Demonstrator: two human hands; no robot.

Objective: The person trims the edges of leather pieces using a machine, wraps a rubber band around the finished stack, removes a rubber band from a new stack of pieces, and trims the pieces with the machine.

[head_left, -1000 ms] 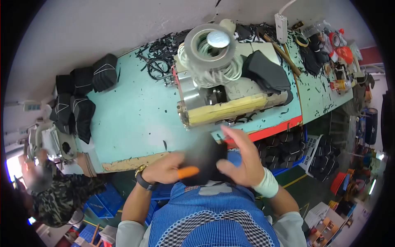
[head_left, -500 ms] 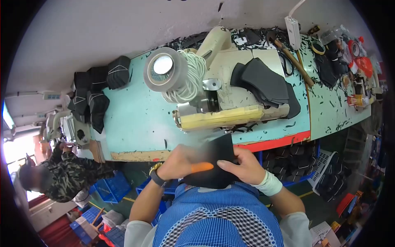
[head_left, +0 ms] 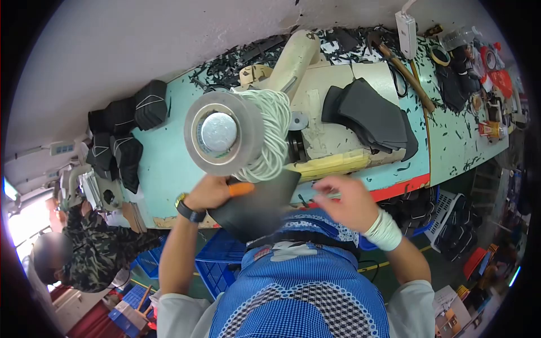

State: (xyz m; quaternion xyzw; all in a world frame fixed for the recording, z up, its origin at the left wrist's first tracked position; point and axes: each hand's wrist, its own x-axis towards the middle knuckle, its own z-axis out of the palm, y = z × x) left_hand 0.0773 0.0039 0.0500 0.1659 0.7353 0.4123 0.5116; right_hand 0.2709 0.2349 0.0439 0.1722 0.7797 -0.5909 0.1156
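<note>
My left hand (head_left: 213, 193), with an orange cover on one finger, grips the edge of a black sheet piece (head_left: 256, 208) in front of the table edge. To the right of that piece, my right hand (head_left: 345, 198) is raised with its fingers apart and nothing visible in them. White cord is wound round its wrist. Above my left hand stands a machine (head_left: 293, 65) with a clear tape roll (head_left: 194, 132) and a coil of white cord (head_left: 273, 135). Several dark cut pieces (head_left: 372, 115) lie stacked on the machine's bed.
Tied black bundles (head_left: 151, 104) sit at the table's left. A hammer (head_left: 408, 76) and black scraps lie at the back. Blue crates (head_left: 217, 253) stand below the table. A person in camouflage (head_left: 93, 248) is at the far left. Tape and bottles (head_left: 496, 129) are at the right.
The black piece has moved left with my left hand. My right hand has let go of it and opened. The view has shifted, with the tape roll looking larger.
</note>
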